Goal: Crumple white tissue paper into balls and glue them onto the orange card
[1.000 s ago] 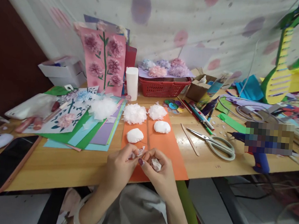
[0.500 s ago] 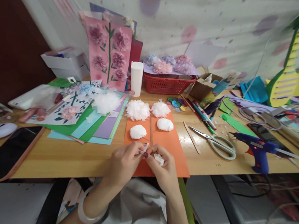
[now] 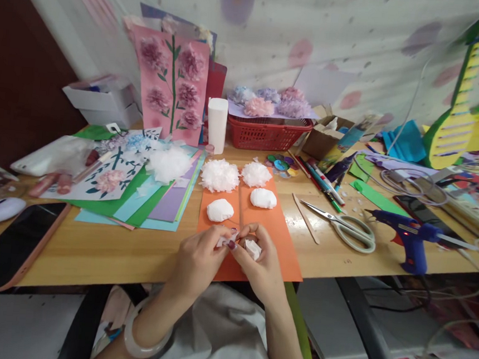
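Observation:
My left hand point(image 3: 201, 260) pinches a small piece of thin white tissue paper point(image 3: 226, 239) between thumb and fingers. Its fingertips meet those of my right hand point(image 3: 261, 271), which curls around a crumpled white tissue wad point(image 3: 252, 250). Both hands are over the near end of an orange sheet of paper point(image 3: 276, 241). On that sheet lie two smooth white tissue pads point(image 3: 220, 210) and, behind them, two fluffy white tissue flowers point(image 3: 219, 175). Parts of the paper in my fingers are hidden.
To the right lie a wooden stick point(image 3: 305, 219), scissors point(image 3: 344, 225) and a blue glue gun point(image 3: 414, 239) with a lit red light. Coloured papers point(image 3: 170, 201), loose white tissue point(image 3: 169, 162) and a phone point(image 3: 11, 243) are on the left. A red basket point(image 3: 268, 134) stands behind.
My fingertips have shifted slightly around the tissue, and the wad in my right hand has turned a little. The whole view has moved slightly; the things on the table stay put.

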{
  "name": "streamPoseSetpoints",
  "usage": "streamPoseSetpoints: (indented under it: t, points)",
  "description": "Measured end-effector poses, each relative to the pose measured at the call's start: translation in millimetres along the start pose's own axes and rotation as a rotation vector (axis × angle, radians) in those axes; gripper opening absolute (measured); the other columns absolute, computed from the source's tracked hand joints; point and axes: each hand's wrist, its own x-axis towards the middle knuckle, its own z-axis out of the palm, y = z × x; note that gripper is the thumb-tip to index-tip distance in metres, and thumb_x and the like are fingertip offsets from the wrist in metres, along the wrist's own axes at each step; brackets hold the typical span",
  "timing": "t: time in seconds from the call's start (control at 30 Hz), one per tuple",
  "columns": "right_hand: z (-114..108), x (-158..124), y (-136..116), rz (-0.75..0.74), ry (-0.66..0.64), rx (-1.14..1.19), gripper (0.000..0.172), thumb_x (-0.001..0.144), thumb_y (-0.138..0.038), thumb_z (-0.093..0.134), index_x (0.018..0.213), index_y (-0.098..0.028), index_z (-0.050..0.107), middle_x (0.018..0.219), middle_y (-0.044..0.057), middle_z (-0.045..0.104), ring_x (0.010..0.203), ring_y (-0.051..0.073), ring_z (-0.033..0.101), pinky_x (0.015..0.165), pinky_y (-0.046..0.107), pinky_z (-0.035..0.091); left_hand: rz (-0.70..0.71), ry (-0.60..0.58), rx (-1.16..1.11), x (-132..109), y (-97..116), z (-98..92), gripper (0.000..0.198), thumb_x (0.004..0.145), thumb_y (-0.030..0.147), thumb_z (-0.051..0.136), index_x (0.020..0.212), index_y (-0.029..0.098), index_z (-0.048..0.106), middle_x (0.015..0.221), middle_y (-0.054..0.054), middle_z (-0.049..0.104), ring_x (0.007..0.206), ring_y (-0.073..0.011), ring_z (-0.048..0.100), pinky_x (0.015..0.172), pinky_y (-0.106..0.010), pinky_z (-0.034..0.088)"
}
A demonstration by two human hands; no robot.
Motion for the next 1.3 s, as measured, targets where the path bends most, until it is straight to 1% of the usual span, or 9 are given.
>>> streamPoseSetpoints:
  t: [0.13,0.23,0.37,0.43,0.53,0.77,0.9,1.1,1.3]
  points:
    - [0,1,-1,0.023,0.022,0.031,0.027,0.082,-0.035,0.07,0.089,-0.024,0.046,0.065,-0.008,0.046,0.05,0.008,0.035,0.047,0.022,0.029,-0.069,-0.032,-0.067,2,3,-0.2,0.009,0.088,0.014,0.06,0.09,0.023,0.063,0.077,0.002,0.078,0.062,-0.0117,0.072,0.06,-0.018,0.055]
    - [1,2,0,0.018,0.079,0.048,0.025,0.079,-0.031,0.069,0.089,-0.024,0.047,0.07,-0.006,0.05,0.055,0.01,0.042,0.05,0.023,0.033,-0.168,-0.056,-0.19,1,5,0.0,0.015,0.083,0.01,0.061,0.091,0.023,0.063,0.083,0.002,0.078,0.069,-0.0125,0.073,0.066,-0.019,0.057]
    - [3,4,0,-0.027,0.149,0.032,0.022,0.079,-0.025,0.066,0.095,-0.023,0.053,0.084,-0.001,0.06,0.07,0.014,0.055,0.06,0.026,0.044,-0.264,-0.135,-0.384,-1,5,-3.5,0.027,0.081,0.007,0.057,0.103,0.023,0.062,0.099,-0.002,0.077,0.088,-0.0143,0.074,0.079,-0.021,0.057]
    - [4,4,0,-0.055,0.15,0.025,0.023,0.079,-0.023,0.064,0.1,-0.022,0.054,0.092,0.002,0.066,0.08,0.017,0.06,0.067,0.029,0.048,-0.318,-0.16,-0.469,-3,4,-6.0,0.032,0.082,0.008,0.056,0.11,0.023,0.06,0.107,-0.003,0.075,0.095,-0.0155,0.073,0.083,-0.023,0.057]
    - [4,4,-1,-0.084,0.133,0.028,0.021,0.08,-0.021,0.063,0.1,-0.023,0.055,0.097,0.004,0.07,0.09,0.019,0.063,0.075,0.031,0.051,-0.364,-0.156,-0.508,-4,2,-7.6,0.031,0.084,0.011,0.058,0.113,0.023,0.059,0.111,-0.004,0.073,0.099,-0.0168,0.072,0.087,-0.025,0.057]
    - [3,4,3,-0.027,0.147,0.046,0.023,0.081,-0.029,0.068,0.1,-0.023,0.056,0.098,0.005,0.07,0.084,0.019,0.065,0.058,0.027,0.049,-0.372,-0.184,-0.515,-7,-1,-6.6,0.036,0.083,0.011,0.058,0.117,0.023,0.059,0.119,-0.006,0.072,0.107,-0.02,0.07,0.093,-0.029,0.056]
    - [2,5,6,-0.021,0.159,0.073,0.026,0.081,-0.035,0.071,0.1,-0.024,0.057,0.093,0.004,0.069,0.082,0.019,0.065,0.054,0.026,0.047,-0.401,-0.213,-0.58,-8,-2,-6.8,0.036,0.087,0.014,0.058,0.121,0.023,0.06,0.124,-0.008,0.071,0.112,-0.0211,0.069,0.097,-0.031,0.055]
    - [1,5,7,-0.019,0.146,0.045,0.028,0.081,-0.034,0.071,0.101,-0.023,0.056,0.094,0.004,0.068,0.079,0.018,0.065,0.053,0.025,0.046,-0.486,-0.167,-0.555,-8,-4,-2.2,0.031,0.09,0.022,0.059,0.12,0.023,0.064,0.122,-0.008,0.073,0.112,-0.0208,0.069,0.094,-0.029,0.057]
    - [1,4,6,-0.041,0.146,0.018,0.025,0.082,-0.031,0.069,0.101,-0.023,0.055,0.091,0.003,0.068,0.081,0.018,0.065,0.058,0.027,0.047,-0.602,-0.007,-0.572,-1,-3,-1.2,0.022,0.088,0.027,0.06,0.107,0.018,0.066,0.111,-0.01,0.076,0.101,-0.0213,0.073,0.087,-0.03,0.059]
